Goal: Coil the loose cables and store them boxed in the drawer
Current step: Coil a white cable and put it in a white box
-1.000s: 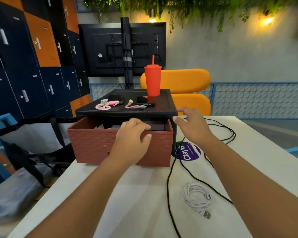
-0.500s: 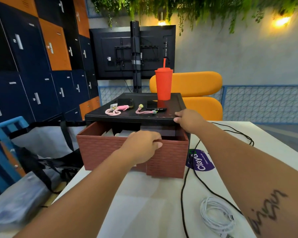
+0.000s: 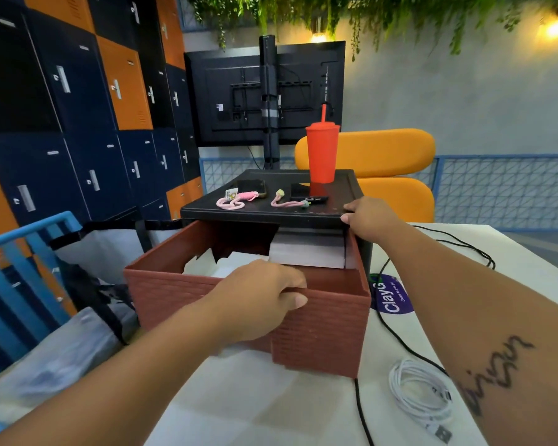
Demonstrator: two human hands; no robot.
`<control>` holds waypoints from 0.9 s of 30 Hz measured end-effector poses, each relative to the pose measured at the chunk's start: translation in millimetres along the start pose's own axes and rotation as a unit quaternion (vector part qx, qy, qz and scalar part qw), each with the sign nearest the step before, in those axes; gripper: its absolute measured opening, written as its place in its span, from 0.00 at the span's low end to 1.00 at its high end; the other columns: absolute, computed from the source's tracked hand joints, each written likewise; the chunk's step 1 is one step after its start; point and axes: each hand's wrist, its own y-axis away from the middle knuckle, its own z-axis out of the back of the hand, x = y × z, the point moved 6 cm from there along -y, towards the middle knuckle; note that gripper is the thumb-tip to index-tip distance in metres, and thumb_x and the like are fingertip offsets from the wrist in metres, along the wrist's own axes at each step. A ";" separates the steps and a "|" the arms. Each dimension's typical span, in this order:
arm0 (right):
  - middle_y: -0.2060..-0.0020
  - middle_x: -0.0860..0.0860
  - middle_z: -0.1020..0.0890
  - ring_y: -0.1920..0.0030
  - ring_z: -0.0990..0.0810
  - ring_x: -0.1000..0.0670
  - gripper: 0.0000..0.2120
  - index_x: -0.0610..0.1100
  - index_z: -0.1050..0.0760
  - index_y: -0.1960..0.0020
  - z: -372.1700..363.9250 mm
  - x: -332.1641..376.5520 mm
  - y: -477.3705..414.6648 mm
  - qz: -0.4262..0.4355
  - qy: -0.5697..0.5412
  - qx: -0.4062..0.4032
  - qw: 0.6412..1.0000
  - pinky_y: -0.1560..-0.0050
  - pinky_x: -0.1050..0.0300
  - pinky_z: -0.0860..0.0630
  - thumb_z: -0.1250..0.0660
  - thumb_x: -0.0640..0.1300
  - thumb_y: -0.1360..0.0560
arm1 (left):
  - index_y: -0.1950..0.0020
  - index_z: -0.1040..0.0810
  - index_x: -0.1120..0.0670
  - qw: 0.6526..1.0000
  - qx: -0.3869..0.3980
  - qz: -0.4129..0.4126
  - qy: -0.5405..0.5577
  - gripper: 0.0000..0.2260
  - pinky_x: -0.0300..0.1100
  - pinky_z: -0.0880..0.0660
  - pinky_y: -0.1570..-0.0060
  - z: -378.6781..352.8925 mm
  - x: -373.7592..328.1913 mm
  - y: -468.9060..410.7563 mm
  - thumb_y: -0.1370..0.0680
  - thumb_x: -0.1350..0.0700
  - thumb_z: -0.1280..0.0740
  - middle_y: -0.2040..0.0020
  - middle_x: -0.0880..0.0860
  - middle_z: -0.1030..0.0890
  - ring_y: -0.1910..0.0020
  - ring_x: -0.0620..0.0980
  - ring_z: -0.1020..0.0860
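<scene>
A reddish-brown drawer (image 3: 319, 329) stands pulled out of a small black cabinet (image 3: 261, 214) on the white table. My left hand (image 3: 258, 300) grips the drawer's front rim, fingers curled over the edge. My right hand (image 3: 368, 217) holds the cabinet's front right corner. Inside the drawer lie a white box (image 3: 306, 252) and some white paper. A coiled white USB cable (image 3: 422, 397) rests on the table at the lower right. A loose black cable (image 3: 400, 342) runs past the drawer's right side across the table.
A red tumbler (image 3: 322, 152) with a straw, two pink straps (image 3: 236, 201) and dark phones sit on the cabinet top. A purple sticker (image 3: 392, 297) marks the table. A blue chair (image 3: 23, 252) with bags stands left; an orange chair (image 3: 384, 159) and a monitor stand lie behind.
The drawer has slid further out toward me under my left hand. My right hand has moved from the air onto the cabinet's front right corner. The view has come closer.
</scene>
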 end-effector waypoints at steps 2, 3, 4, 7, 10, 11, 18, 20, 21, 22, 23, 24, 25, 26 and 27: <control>0.33 0.42 0.29 0.33 0.32 0.41 0.19 0.41 0.32 0.31 0.6 0.7 0.9 -0.002 0.004 -0.002 1.000 0.36 0.52 0.33 0.42 0.46 0.20 | 0.58 0.25 0.47 1.000 0.017 -0.012 0.010 0.07 0.34 0.32 0.62 0.8 -6.5 12.5 0.21 0.52 0.38 0.62 0.45 0.25 0.60 0.42 0.27; 0.32 0.42 0.29 0.33 0.32 0.41 0.19 0.41 0.32 0.31 0.9 1.0 1.8 -0.003 0.006 -0.003 1.000 0.36 0.52 0.33 0.42 0.46 0.20 | 0.59 0.26 0.47 0.999 0.026 -0.017 0.013 0.07 0.34 0.33 0.63 0.2 -9.5 18.8 0.21 0.51 0.38 0.63 0.44 0.25 0.61 0.41 0.27; 0.32 0.42 0.30 0.33 0.32 0.41 0.19 0.41 0.32 0.31 1.0 1.5 2.8 -0.006 0.006 -0.004 1.000 0.36 0.52 0.33 0.42 0.46 0.20 | 0.61 0.27 0.46 0.999 0.032 -0.021 0.013 0.08 0.33 0.34 0.64 -0.5 -11.5 25.1 0.21 0.51 0.38 0.64 0.44 0.26 0.62 0.40 0.28; 0.32 0.42 0.30 0.33 0.32 0.41 0.19 0.41 0.33 0.31 1.3 2.7 5.4 -0.006 0.008 -0.001 1.000 0.36 0.51 0.33 0.43 0.46 0.20 | 0.66 0.30 0.44 0.999 0.040 -0.025 0.014 0.12 0.31 0.37 0.66 -0.9 -14.7 37.8 0.22 0.50 0.37 0.67 0.43 0.27 0.64 0.37 0.29; 0.31 0.42 0.31 0.32 0.33 0.40 0.20 0.41 0.33 0.30 1.1 5.4 7.3 0.000 0.006 0.003 1.000 0.35 0.51 0.34 0.43 0.46 0.19 | 0.61 0.26 0.44 0.996 0.074 -0.010 0.047 0.08 0.27 0.34 0.63 4.0 -13.6 40.6 0.22 0.49 0.37 0.65 0.40 0.24 0.63 0.34 0.27; 0.31 0.42 0.32 0.32 0.33 0.41 0.20 0.41 0.34 0.30 1.2 6.0 7.9 0.000 0.006 0.003 1.000 0.35 0.51 0.34 0.43 0.46 0.19 | 0.59 0.24 0.44 0.994 0.082 -0.001 0.070 0.06 0.26 0.32 0.59 7.8 -10.9 38.1 0.23 0.48 0.37 0.62 0.39 0.22 0.61 0.34 0.26; 0.29 0.43 0.33 0.30 0.35 0.41 0.20 0.41 0.35 0.29 2.0 5.1 8.5 0.006 0.001 -0.001 1.000 0.34 0.52 0.36 0.44 0.46 0.19 | 0.32 0.30 0.54 0.974 0.054 0.217 0.029 0.26 0.44 0.32 0.40 25.7 67.4 -15.0 0.23 0.39 0.41 0.33 0.54 0.28 0.36 0.53 0.29; 0.29 0.43 0.34 0.30 0.35 0.41 0.20 0.41 0.35 0.29 1.2 5.8 9.1 0.010 0.002 -0.001 1.000 0.34 0.52 0.37 0.44 0.46 0.19 | 0.27 0.39 0.58 0.951 0.119 0.286 -0.017 0.31 0.47 0.36 0.37 12.8 82.9 -19.1 0.22 0.38 0.45 0.27 0.57 0.36 0.30 0.56 0.35; 0.29 0.43 0.34 0.31 0.35 0.41 0.20 0.41 0.35 0.29 0.7 5.9 9.3 0.010 0.002 -0.001 1.000 0.34 0.52 0.36 0.44 0.46 0.19 | 0.26 0.40 0.59 0.937 0.160 0.309 -0.043 0.32 0.48 0.37 0.35 5.5 88.7 -19.7 0.22 0.37 0.48 0.26 0.57 0.38 0.29 0.57 0.37; 0.29 0.43 0.34 0.31 0.35 0.41 0.20 0.41 0.35 0.29 0.0 5.9 9.3 0.009 0.001 0.000 1.000 0.34 0.52 0.36 0.44 0.46 0.19 | 0.26 0.40 0.58 0.922 0.199 0.326 -0.065 0.33 0.48 0.39 0.33 -1.3 93.9 -19.8 0.22 0.36 0.49 0.25 0.56 0.38 0.28 0.57 0.37; 0.29 0.43 0.34 0.31 0.35 0.41 0.20 0.42 0.35 0.29 -0.3 5.8 9.0 0.008 -0.001 -0.001 1.000 0.35 0.52 0.36 0.44 0.46 0.19 | 0.26 0.39 0.57 0.908 0.230 0.341 -0.083 0.33 0.49 0.40 0.32 -6.5 98.1 -19.2 0.22 0.35 0.50 0.25 0.56 0.38 0.28 0.56 0.38; 0.29 0.44 0.34 0.31 0.35 0.41 0.20 0.42 0.35 0.29 -0.1 5.4 8.3 0.008 -0.001 -0.002 1.000 0.35 0.52 0.36 0.44 0.46 0.19 | 0.26 0.39 0.56 0.896 0.251 0.354 -0.098 0.34 0.50 0.40 0.32 -10.0 101.8 -18.5 0.23 0.34 0.50 0.25 0.55 0.38 0.28 0.56 0.38; 0.29 0.44 0.34 0.31 0.35 0.41 0.20 0.42 0.35 0.29 0.5 4.7 7.0 0.007 -0.002 -0.005 1.000 0.35 0.52 0.35 0.44 0.46 0.19 | 0.25 0.40 0.55 0.886 0.264 0.368 -0.102 0.34 0.50 0.40 0.32 -12.8 105.7 -18.3 0.23 0.34 0.48 0.25 0.55 0.38 0.28 0.56 0.37; 0.29 0.44 0.34 0.31 0.35 0.41 0.20 0.42 0.35 0.29 0.3 3.7 6.3 0.005 -0.002 -0.006 1.000 0.35 0.52 0.35 0.44 0.46 0.19 | 0.25 0.41 0.55 0.877 0.269 0.388 -0.087 0.34 0.50 0.39 0.32 -16.6 109.7 -16.9 0.23 0.34 0.46 0.26 0.55 0.37 0.29 0.56 0.36; 0.29 0.44 0.34 0.31 0.35 0.41 0.20 0.42 0.35 0.29 0.4 3.2 5.8 0.004 -0.001 -0.006 1.000 0.35 0.52 0.35 0.44 0.46 0.19 | 0.25 0.43 0.56 0.870 0.265 0.411 -0.060 0.35 0.49 0.37 0.33 -20.0 113.0 -14.9 0.24 0.35 0.43 0.26 0.55 0.36 0.29 0.56 0.35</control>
